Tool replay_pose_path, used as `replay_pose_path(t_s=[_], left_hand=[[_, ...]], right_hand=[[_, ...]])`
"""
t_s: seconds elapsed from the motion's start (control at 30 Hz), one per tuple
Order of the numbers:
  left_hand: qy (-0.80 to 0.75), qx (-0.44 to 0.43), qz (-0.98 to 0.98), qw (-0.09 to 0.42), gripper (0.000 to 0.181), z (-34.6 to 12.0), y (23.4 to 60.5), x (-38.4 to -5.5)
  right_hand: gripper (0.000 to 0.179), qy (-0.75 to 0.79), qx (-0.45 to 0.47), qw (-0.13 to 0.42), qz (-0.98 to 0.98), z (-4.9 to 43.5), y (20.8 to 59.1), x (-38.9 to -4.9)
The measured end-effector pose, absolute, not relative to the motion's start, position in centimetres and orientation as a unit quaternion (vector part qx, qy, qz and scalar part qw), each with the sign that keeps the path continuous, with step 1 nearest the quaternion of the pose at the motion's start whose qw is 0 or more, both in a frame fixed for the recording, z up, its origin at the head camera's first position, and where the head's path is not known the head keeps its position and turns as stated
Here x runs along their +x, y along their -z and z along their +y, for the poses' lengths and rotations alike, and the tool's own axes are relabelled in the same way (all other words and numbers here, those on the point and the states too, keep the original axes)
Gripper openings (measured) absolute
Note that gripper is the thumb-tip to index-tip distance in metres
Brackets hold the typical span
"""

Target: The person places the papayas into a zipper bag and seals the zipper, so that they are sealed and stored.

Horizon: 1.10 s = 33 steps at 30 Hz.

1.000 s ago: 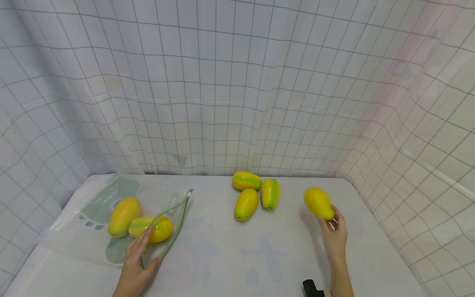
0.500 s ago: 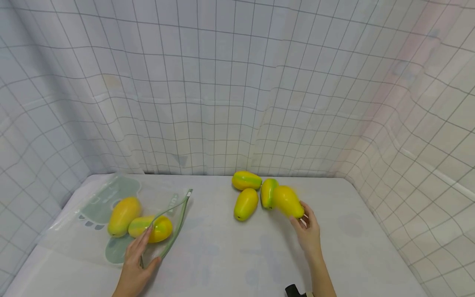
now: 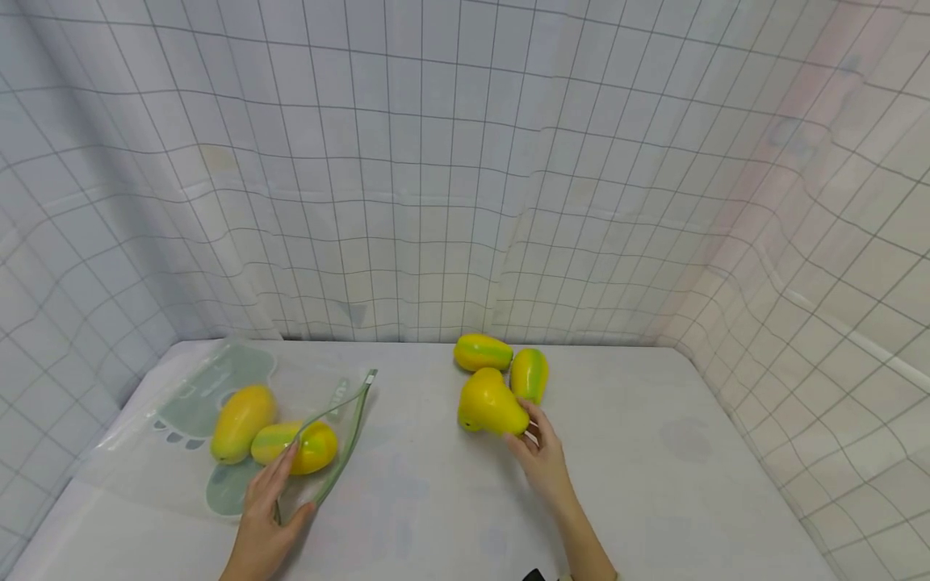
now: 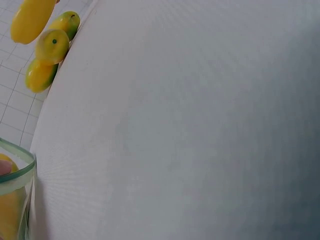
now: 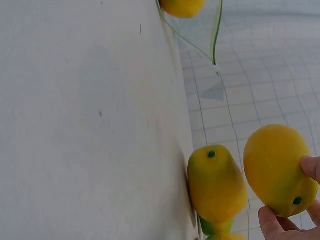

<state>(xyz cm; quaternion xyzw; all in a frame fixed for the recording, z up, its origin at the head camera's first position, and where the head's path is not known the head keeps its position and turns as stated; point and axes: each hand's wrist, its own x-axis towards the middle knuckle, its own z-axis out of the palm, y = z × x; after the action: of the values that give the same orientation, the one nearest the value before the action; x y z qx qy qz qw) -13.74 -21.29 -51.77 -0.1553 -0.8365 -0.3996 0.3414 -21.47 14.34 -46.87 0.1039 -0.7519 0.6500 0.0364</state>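
Observation:
My right hand pinches a yellow papaya by its narrow end. In the right wrist view this papaya hangs beside another papaya. In the head view it overlaps one of the three papayas lying at the back, of which a rounded end shows. Over on the left lies a clear zip bag with a pale green print. Two papayas, one yellow and one green-streaked, lie inside. My left hand spreads the bag's green-edged mouth with extended fingers and thumb.
Behind the held fruit, a green-streaked papaya and another papaya lie near the back edge of the white table. A white gridded curtain hangs around the back and sides.
My right hand has carried the papaya leftward across the table, from the right side to in front of the group of three. The left hand and the bag have stayed put.

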Motion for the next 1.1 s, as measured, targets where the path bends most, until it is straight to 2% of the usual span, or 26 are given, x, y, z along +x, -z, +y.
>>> replay_pose_path(t_s=[0.5,1.1], left_hand=[[0.394,-0.135,-0.847,0.332,0.092,-21.1,51.6,-13.6],[0.395,-0.133,-0.847,0.329,0.092,-21.2,51.8,-13.7]], right_hand=[[0.054,-0.638,0.209,-0.028,-0.741,8.7,48.4,-21.1],[0.05,-0.617,0.254,-0.105,-0.738,4.2,49.1,-21.4]])
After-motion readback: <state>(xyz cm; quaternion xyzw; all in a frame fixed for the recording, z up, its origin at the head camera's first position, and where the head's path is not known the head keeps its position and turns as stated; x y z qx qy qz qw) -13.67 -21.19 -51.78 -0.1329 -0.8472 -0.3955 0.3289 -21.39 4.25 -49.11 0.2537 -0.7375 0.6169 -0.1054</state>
